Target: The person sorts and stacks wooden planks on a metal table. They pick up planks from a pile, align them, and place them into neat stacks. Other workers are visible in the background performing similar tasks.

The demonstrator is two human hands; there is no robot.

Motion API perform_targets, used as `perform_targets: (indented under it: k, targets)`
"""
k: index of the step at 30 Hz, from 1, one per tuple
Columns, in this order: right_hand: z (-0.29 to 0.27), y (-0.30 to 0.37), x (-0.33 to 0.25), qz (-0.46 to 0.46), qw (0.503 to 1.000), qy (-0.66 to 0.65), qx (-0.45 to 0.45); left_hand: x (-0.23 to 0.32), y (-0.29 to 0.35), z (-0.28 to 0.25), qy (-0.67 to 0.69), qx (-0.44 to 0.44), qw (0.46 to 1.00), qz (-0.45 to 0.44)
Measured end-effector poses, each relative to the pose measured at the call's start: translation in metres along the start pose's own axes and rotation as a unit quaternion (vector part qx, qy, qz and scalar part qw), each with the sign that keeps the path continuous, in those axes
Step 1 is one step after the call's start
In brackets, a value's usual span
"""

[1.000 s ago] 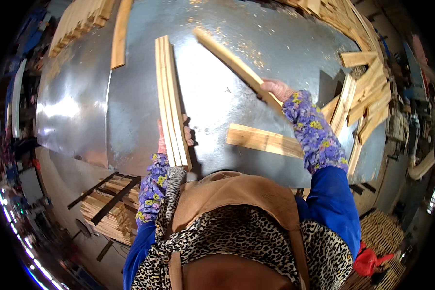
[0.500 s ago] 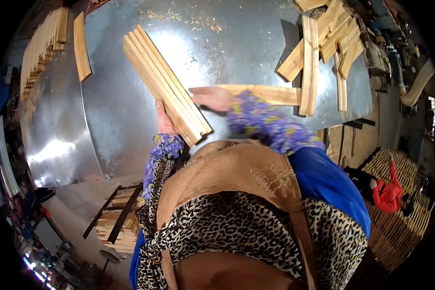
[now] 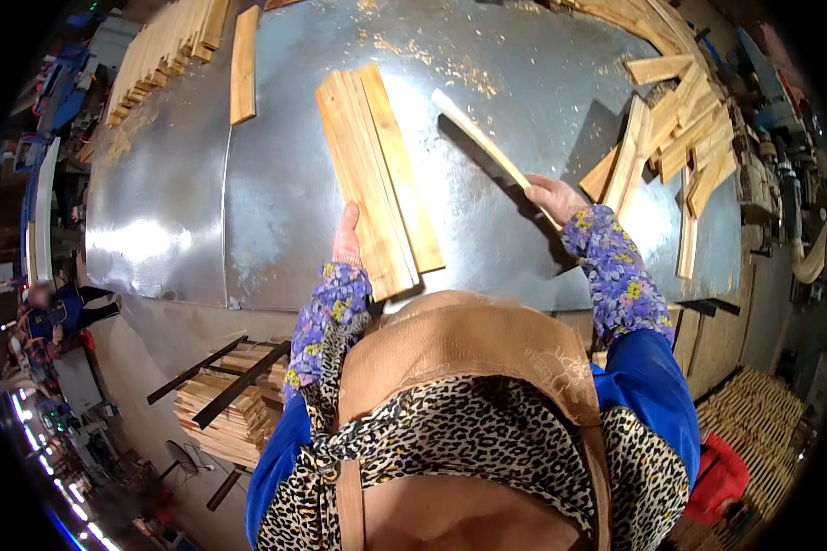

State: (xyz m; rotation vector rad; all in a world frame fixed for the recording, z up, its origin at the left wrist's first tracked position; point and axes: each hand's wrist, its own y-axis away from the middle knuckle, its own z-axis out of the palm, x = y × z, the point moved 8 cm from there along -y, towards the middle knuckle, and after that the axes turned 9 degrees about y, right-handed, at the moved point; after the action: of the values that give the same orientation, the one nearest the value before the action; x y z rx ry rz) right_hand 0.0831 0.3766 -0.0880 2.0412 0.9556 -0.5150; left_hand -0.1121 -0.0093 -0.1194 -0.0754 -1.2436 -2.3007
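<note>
Several wooden slats [image 3: 363, 174] lie side by side in a bundle, tilted slightly, before me on the metal table. My left hand [image 3: 347, 241] grips the bundle at its left near side, thumb showing along the edge and fingers hidden. The rightmost slat [image 3: 402, 174] is slightly fanned out from the others. To the right, my right hand [image 3: 555, 198] is closed on the near end of a single wooden slat [image 3: 487, 144]. That slat is turned with its narrow edge up and casts a dark shadow on the metal.
Metal table [image 3: 294, 184] with scattered wood shavings [image 3: 441, 69] toward the back. A loose pile of slats [image 3: 689, 138] lies at right. One slat [image 3: 243, 69] and a row of slats [image 3: 170, 46] are at far left. Stacked wood [image 3: 220, 404] stands below the table's left side.
My right hand has moved rightward and now holds a single slat on edge. The bundle in my left hand stands more upright in view, its right slat spread apart. The view has shifted.
</note>
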Motion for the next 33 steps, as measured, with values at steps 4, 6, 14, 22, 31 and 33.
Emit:
perform_targets:
  k: [4,6,14,22,31,33]
  targets:
    - [0.061,-0.057,-0.034,0.142,0.803,-0.567,-0.117,-0.001,-0.005,-0.028,0.045,-0.025,0.998,-0.037]
    - [0.072,-0.069,-0.095,0.092,0.742,-0.645,-0.158,-0.001,-0.022,-0.062,0.071,-0.044,0.996,-0.019]
    - [0.142,-0.091,-0.203,0.098,0.803,-0.579,-0.103,-0.004,-0.012,-0.028,0.203,-0.248,0.943,-0.088]
    - [0.163,-0.060,-0.226,-0.034,0.993,0.087,0.075,0.005,0.015,-0.038,0.164,-0.109,0.979,-0.057]
    - [0.174,-0.074,-0.221,0.031,0.964,0.253,0.074,0.110,0.092,-0.069,-0.074,-0.039,0.985,0.153]
    - [0.170,-0.097,-0.235,-0.042,0.965,0.211,0.150,0.118,0.056,-0.130,-0.113,-0.073,0.967,0.218]
